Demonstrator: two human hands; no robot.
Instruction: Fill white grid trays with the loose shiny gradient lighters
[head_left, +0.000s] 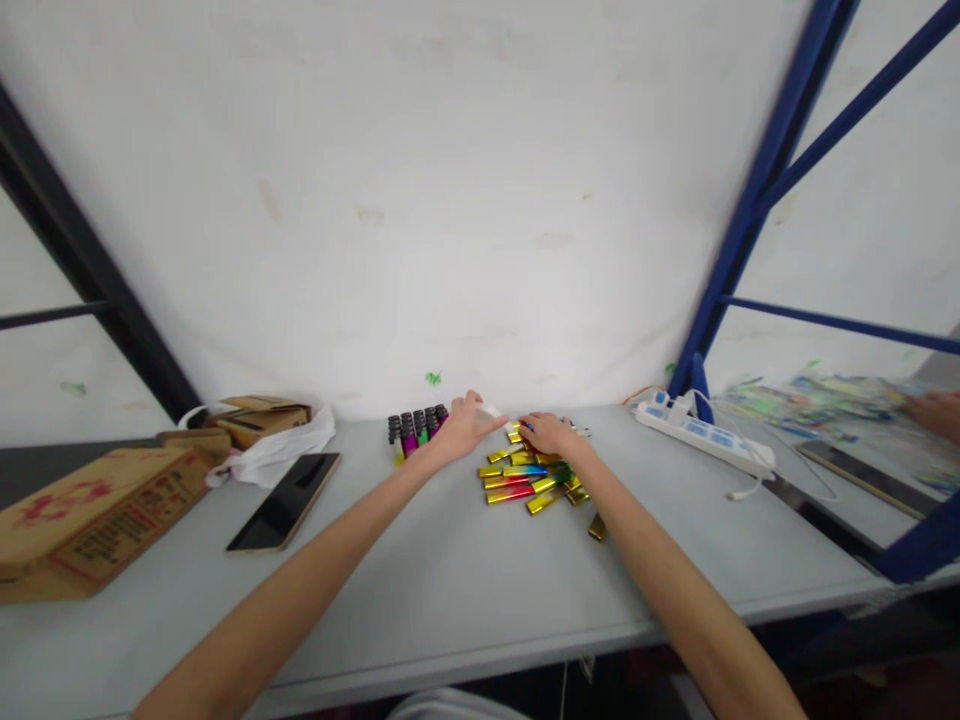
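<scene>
My left hand (462, 432) is at the back of the table, its thumb and fingers closed around a small whitish object (489, 411) whose kind I cannot make out. Just left of it stands a block of upright black-topped pieces (416, 425) with purple, green and yellow bodies, resembling lighters. My right hand (550, 434) reaches over the far side of a loose pile of shiny flat pieces (517, 485), mostly gold with some red, blue and green. Its fingers curl downward by something blue; what they hold is partly hidden. One gold piece (597, 527) lies apart, beside my right forearm.
To the left lie a dark-screened phone (285, 503), a white plastic bag (281, 450) and cardboard boxes (105, 510). A white power strip (705, 436) with cables is at the right. Beyond the blue frame (739, 220), another person's hand (934, 412) is near clear plastic packets (825, 405).
</scene>
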